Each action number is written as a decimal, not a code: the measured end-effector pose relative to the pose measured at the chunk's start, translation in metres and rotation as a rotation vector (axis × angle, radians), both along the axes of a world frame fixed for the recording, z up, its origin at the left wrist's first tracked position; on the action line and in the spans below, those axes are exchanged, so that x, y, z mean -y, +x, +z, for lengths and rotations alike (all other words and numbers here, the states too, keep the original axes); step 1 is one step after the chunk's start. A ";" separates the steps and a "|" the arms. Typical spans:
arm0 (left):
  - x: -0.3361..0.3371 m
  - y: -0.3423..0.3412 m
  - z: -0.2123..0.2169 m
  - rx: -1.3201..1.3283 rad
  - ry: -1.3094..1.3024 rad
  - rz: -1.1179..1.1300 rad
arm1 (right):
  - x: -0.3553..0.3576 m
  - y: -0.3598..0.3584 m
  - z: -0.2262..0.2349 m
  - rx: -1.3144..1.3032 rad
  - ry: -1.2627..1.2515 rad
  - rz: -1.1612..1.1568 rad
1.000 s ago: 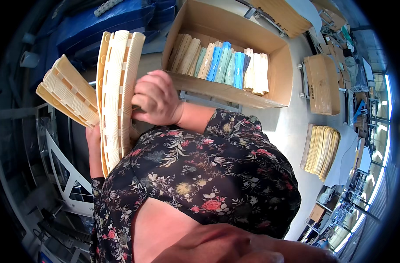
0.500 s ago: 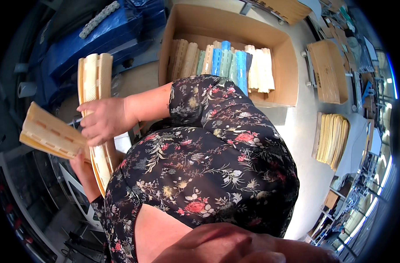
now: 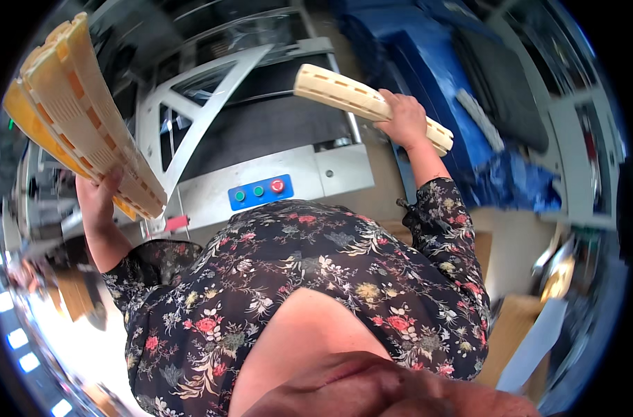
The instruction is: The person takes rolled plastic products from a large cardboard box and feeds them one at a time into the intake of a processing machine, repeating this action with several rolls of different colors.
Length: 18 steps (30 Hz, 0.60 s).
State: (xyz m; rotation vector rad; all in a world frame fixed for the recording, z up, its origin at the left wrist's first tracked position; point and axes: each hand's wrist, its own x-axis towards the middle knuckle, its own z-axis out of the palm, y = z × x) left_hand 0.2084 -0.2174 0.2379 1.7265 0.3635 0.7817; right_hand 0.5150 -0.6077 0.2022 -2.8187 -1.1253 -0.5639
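Observation:
On the left, my left hand (image 3: 100,199) is closed round the lower part of a thick stack of cream slotted strips (image 3: 87,115). The stack tilts up toward the far left, and yellowish layers show along its outer side. My right hand (image 3: 405,119) grips one long cream slotted piece (image 3: 338,92) near its right end. That piece is held up, slanting, over the right side of a machine with a dark conveyor belt (image 3: 257,128). What exactly the slotted pieces are, I cannot tell.
A blue panel (image 3: 222,197) with two green buttons and a red one sits on the machine's near edge. A white triangular frame (image 3: 215,111) stands over the belt's left side. Blue plastic sheeting (image 3: 427,76) lies at the right. A brown cardboard box (image 3: 521,323) is at lower right.
The view has swung from the large carton of slotted pieces to the machine. My hands, close together before, are now wide apart, one with the stack and one with the single piece.

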 end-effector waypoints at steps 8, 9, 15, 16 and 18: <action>-0.039 -0.064 -0.069 -0.016 -0.155 -0.153 | 0.125 0.008 -0.031 0.049 -0.201 -0.408; -0.052 -0.037 -0.081 0.008 -0.159 -0.307 | 0.162 0.000 -0.039 0.026 -0.246 -0.625; 0.000 -0.053 -0.069 0.039 -0.180 -0.328 | 0.176 0.026 -0.047 -0.024 -0.252 -0.603; -0.002 0.003 -0.066 0.022 -0.199 -0.404 | 0.187 0.024 -0.041 -0.019 -0.274 -0.810; 0.011 0.013 -0.063 0.017 -0.220 -0.393 | 0.178 0.030 -0.039 -0.026 -0.215 -0.706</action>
